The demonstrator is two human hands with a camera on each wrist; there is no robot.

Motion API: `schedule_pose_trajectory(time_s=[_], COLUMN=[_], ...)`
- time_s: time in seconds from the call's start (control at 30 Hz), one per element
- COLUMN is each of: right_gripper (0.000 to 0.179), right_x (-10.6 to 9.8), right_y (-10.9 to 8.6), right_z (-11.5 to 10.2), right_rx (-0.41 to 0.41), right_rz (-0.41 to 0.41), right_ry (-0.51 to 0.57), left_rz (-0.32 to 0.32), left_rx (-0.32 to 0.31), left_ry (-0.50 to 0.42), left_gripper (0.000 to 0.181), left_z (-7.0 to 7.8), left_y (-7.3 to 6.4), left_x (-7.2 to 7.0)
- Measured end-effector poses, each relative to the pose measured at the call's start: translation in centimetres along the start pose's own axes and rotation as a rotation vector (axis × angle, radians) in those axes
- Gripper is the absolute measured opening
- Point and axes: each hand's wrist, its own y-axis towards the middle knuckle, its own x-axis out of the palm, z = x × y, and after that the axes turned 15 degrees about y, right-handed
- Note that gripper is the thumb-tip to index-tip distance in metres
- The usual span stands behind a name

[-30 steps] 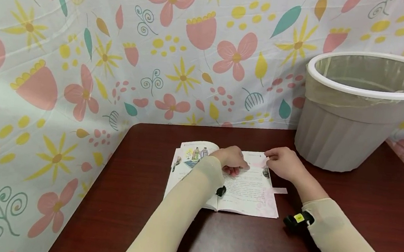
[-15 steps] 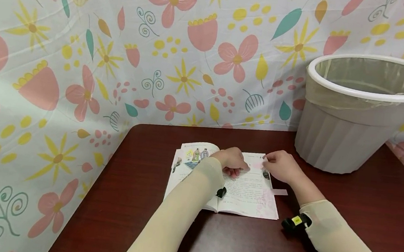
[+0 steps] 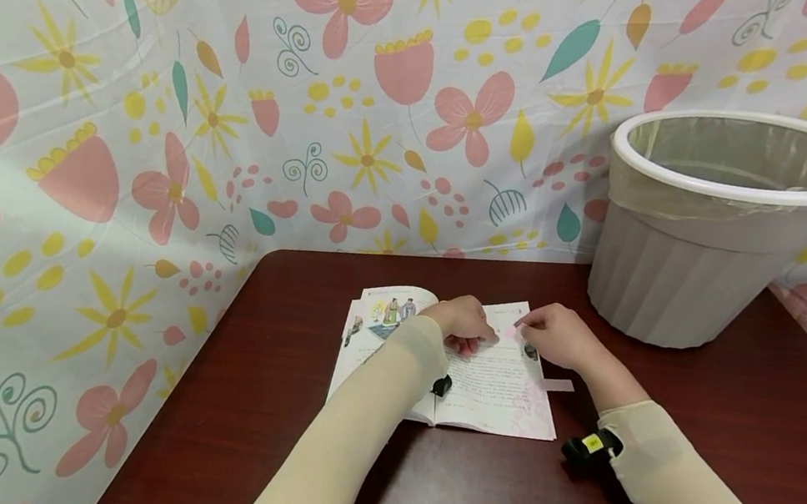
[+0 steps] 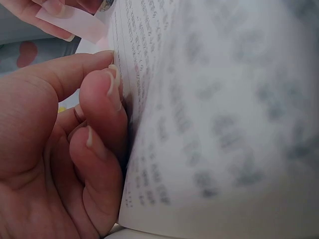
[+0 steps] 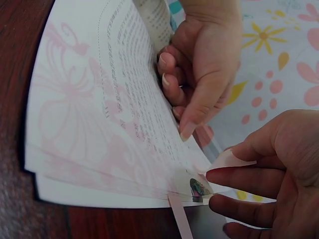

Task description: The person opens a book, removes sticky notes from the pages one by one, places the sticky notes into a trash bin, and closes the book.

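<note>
An open book (image 3: 495,394) with printed text lies on the table. My left hand (image 3: 466,318) rests on its right-hand page, fingers loosely bent; in the left wrist view the thumb and fingertips touch the paper. At the upper right of that page, my right hand (image 3: 561,335) pinches a pale pink paper strip (image 4: 75,24) between thumb and forefinger. One end of this strip meets the page, as the left wrist view shows. A second pink strip (image 3: 558,384) sticks out past the book's right edge, also seen as a narrow strip (image 5: 180,219) in the right wrist view.
A grey waste bin (image 3: 662,267) with a white rim and clear liner stands at the table's back right. Behind the dark red table (image 3: 287,339) hangs a flower-patterned cloth (image 3: 241,97). A black wrist camera (image 3: 587,449) sits under the right sleeve.
My right hand has shifted slightly left and down over the page, and the page's upper right corner now shows beyond its fingertips. The left hand stays in place.
</note>
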Motion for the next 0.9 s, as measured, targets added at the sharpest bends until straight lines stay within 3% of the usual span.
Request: schedule_pose_trajectory(time_s=[0.63,0.9], right_gripper=[0.029,0.028], right_x=[-0.12,-0.06], right_y=[-0.48,-0.53], right_z=[-0.6,-0.79], right_rx=[-0.032,-0.019], right_rz=[-0.042,-0.065], right_ry=[0.006,0.001], left_rz=[-0.026,-0.008], left_rx=[0.003,0.011], left_ry=[-0.01,-0.049], left_gripper=[0.036,0.025], left_z=[0.11,-0.1], left_y=[-0.45,-0.47], left_x=[-0.28,-0.11])
